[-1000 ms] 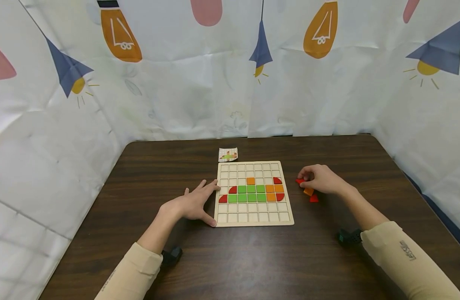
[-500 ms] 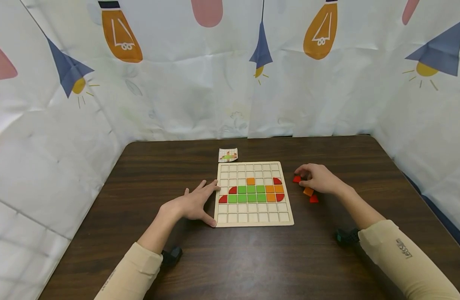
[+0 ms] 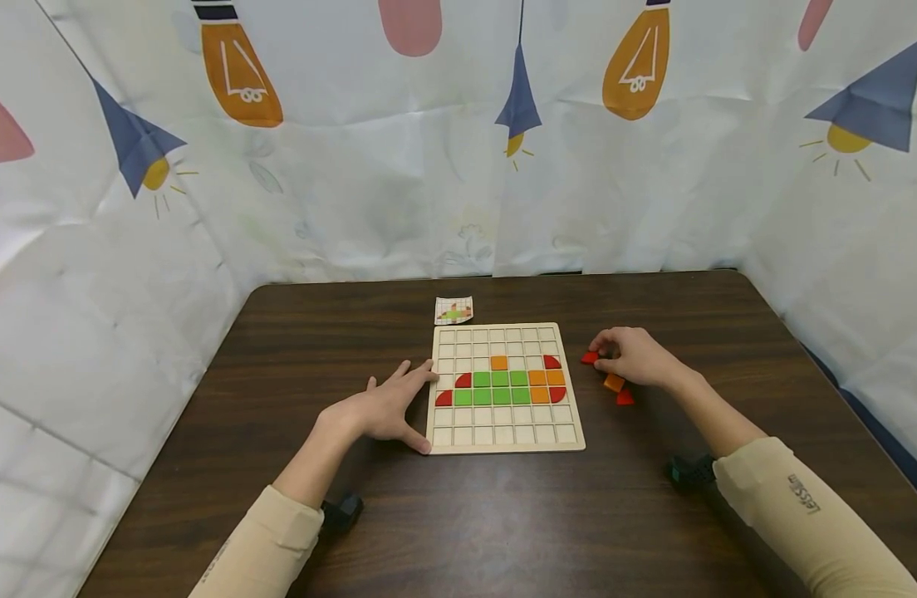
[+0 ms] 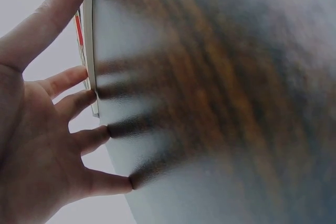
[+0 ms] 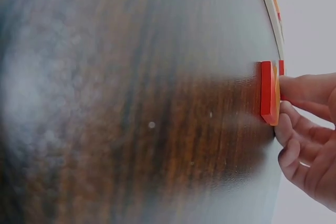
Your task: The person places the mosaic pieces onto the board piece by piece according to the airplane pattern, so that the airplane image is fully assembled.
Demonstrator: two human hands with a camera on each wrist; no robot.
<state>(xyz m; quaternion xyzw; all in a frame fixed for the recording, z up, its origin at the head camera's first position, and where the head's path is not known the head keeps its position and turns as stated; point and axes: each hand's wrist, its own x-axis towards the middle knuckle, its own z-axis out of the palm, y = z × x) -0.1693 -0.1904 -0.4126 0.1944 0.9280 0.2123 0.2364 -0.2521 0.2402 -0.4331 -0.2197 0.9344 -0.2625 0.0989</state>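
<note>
My left hand (image 3: 387, 407) lies spread at the left edge of a pale gridded board (image 3: 503, 430), thumb at the near corner and fingertips farther up the edge. Green squares (image 3: 502, 395), orange squares (image 3: 539, 395) and red rounded pieces (image 3: 444, 399) sit in the grid cells. Right of the board, my right hand (image 3: 636, 357) pinches a small red tile (image 3: 589, 358) between thumb and fingers, low at the table. Just below that hand lie an orange tile (image 3: 614, 382) and a red triangular tile (image 3: 625, 398), the latter close by in the right wrist view.
A small pattern card (image 3: 454, 311) lies beyond the board's far left corner. The dark wooden table (image 3: 496, 523) ends at a white printed curtain (image 3: 369, 199) behind and on both sides.
The red tile at my right fingertips has shifted slightly left and turned, with the right hand moving a little the same way. My left hand and the board stay put.
</note>
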